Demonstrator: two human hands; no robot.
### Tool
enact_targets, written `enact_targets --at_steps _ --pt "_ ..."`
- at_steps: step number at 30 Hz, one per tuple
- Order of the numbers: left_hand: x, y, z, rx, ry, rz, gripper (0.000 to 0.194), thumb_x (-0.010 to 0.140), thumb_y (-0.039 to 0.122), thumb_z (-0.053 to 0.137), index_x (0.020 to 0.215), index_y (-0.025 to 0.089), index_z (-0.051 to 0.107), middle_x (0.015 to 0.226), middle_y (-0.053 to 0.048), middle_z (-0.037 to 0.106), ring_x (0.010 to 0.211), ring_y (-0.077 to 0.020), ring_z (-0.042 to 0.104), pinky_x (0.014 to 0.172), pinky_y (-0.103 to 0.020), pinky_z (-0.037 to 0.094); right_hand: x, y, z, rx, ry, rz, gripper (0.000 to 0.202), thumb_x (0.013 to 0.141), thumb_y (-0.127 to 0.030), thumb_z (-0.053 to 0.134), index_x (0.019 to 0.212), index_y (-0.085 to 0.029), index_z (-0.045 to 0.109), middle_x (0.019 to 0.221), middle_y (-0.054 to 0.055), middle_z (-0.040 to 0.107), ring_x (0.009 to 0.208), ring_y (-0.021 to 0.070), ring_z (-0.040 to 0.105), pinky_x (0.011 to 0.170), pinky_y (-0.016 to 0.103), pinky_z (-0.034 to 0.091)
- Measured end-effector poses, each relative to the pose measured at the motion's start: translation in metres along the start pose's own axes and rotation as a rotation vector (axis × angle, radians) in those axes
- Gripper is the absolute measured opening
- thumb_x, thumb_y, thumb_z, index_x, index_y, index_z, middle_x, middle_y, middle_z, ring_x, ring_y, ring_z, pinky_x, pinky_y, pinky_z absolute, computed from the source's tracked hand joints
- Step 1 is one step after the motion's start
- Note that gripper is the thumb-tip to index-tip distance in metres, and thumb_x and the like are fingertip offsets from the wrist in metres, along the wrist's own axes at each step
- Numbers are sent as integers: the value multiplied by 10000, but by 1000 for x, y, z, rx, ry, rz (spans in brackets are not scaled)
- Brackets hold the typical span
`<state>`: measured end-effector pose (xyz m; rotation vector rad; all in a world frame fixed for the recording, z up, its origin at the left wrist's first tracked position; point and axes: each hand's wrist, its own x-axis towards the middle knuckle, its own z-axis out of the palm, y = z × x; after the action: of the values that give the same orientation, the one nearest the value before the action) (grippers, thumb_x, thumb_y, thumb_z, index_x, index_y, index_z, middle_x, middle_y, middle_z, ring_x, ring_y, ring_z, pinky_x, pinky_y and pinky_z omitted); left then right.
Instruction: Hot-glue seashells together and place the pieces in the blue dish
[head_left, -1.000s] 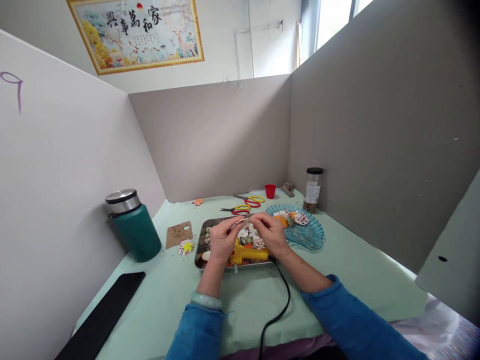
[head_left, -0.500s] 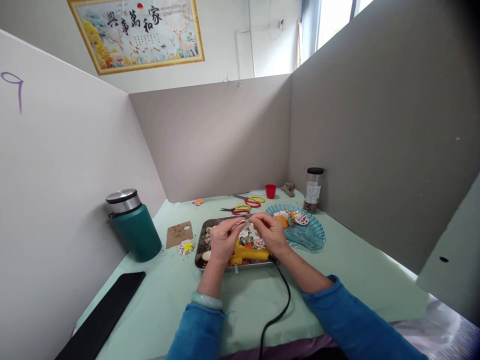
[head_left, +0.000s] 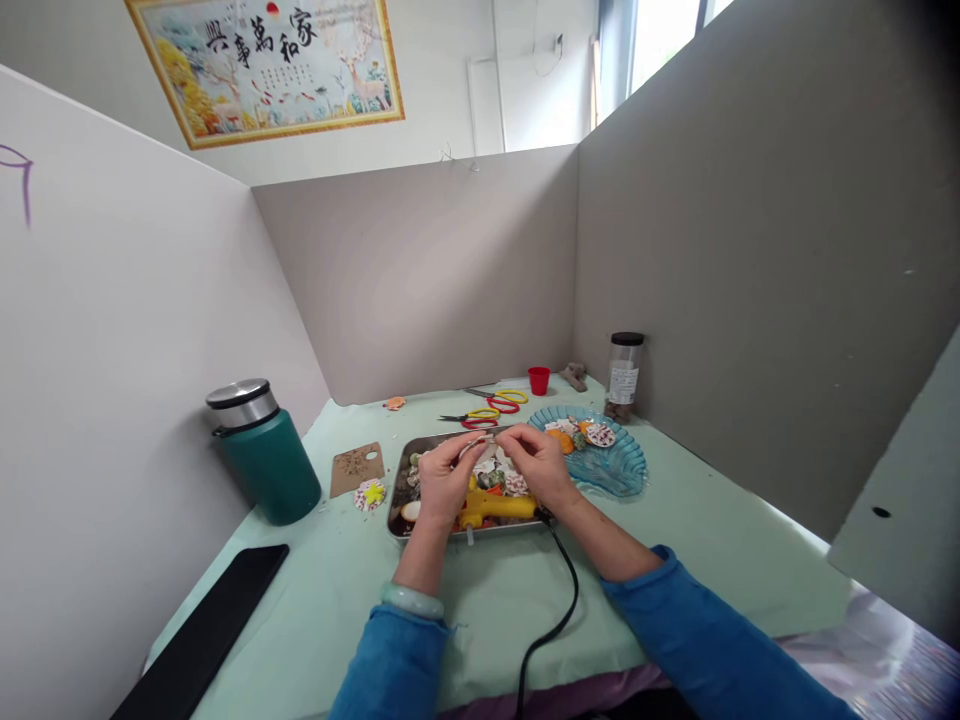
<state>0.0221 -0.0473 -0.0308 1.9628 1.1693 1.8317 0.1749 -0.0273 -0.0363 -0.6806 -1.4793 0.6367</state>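
One glue gun (head_left: 499,506), two scissors (head_left: 469,417)

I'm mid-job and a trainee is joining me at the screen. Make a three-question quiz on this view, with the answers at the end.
1. How many pairs of scissors lie on the table?
2. True or false: the left hand and the right hand are close together over the metal tray.
3. What lies across the near part of that tray?
a) the red cup
b) the yellow glue gun
c) the black-lidded jar

Key: 1. Two. 2. True. 3. b.
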Motion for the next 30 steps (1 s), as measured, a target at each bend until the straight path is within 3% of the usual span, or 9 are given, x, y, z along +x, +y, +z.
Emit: enact_targets --at_steps 7,30 --pt "1 2 -2 -63 -32 -22 178 781 313 670 885 196 755 918 -55 755 862 -199 696 825 -311 544 -1 -1 0 7 -15 5 229 808 -366 600 667 -188 625 573 -10 550 574 140 514 525 245 418" --pt "5 9 -6 -39 -74 56 153 790 311 656 842 203 750 897 -62 752 832 -191 692 805 -310 545 -1 0 -1 20 -13 -6 237 814 -389 598 705 -186 650 593 -3 563 564 134 510 496 237 414"
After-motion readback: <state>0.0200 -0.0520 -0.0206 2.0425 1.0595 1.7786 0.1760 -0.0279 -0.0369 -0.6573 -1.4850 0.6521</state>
